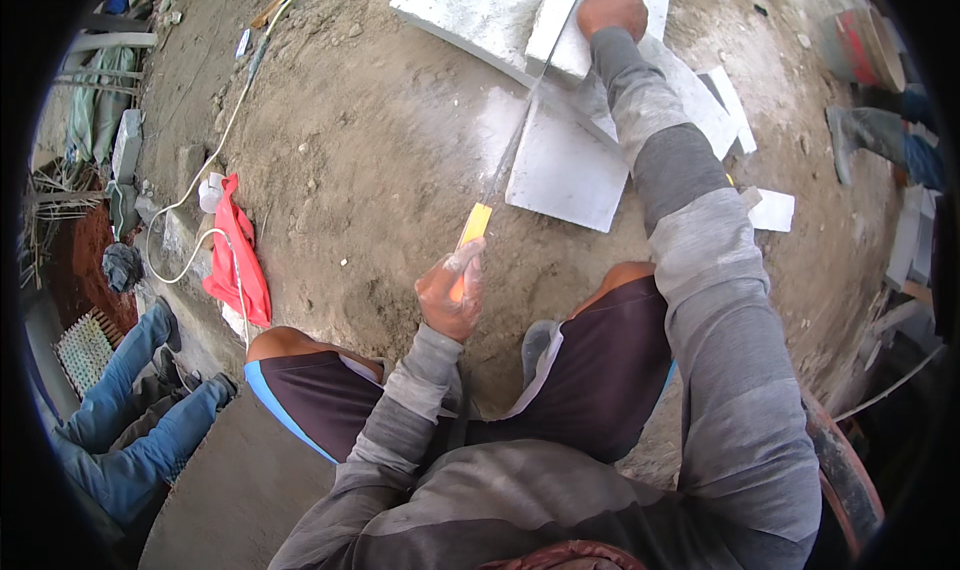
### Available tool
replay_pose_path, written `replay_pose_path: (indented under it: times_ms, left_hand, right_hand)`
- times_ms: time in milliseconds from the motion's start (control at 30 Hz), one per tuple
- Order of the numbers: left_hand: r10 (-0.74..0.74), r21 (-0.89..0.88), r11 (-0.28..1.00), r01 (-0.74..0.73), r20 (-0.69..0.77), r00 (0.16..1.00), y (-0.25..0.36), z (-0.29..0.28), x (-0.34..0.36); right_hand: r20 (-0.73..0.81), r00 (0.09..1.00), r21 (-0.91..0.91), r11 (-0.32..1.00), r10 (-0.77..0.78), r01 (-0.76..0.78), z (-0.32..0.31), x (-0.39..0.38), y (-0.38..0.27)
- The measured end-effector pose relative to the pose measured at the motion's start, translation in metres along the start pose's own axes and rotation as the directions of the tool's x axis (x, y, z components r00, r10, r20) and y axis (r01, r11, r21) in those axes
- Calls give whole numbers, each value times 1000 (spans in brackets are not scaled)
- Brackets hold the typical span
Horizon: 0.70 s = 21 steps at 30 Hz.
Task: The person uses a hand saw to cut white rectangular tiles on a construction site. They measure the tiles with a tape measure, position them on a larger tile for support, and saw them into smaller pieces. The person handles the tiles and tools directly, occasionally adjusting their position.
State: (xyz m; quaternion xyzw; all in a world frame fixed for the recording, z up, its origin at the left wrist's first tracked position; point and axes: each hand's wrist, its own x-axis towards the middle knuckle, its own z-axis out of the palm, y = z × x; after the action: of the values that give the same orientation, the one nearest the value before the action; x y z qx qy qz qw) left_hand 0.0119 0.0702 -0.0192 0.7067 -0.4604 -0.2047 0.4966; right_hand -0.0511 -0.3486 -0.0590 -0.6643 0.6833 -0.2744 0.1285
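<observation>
My left hand (452,292) is closed around the yellow-orange handle of a hand saw (516,138). The thin blade slants up and away, lying against a white block (571,54) at the top of the view. On that block rests my right hand (612,8), its fingers bent over the top and partly hidden. Beneath is a wide white slab (465,12). Nearer to me, a squarish white panel (570,170) lies tilted, with white powder on the ground beside it.
More white pieces (695,95) lie right of my forearm, with a small offcut (772,210) nearer. A red cloth (238,260) and a pale cable (222,135) lie left. Another person's jeans-clad legs (125,400) show lower left; a boot (850,140) and bucket (862,52) at right.
</observation>
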Motion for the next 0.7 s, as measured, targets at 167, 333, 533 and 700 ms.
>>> replay_pose_path:
  times_ms: [167,333,533,700]
  left_hand:
    - [-60,-53,996,65,106,993,6,33,66]
    - [29,-21,999,-27,68,997,6,2,22]
    - [-11,16,1000,9,88,996,7,21,56]
    - [31,13,999,-32,74,997,13,2,24]
  right_hand:
    - [49,999,35,999,16,-17,3,-3,-6]
    - [-45,999,43,999,-23,25,-1,3,0]
    - [58,998,51,999,14,-17,-5,-4,-11]
    - [17,1000,18,1000,7,-7,1,0,-1]
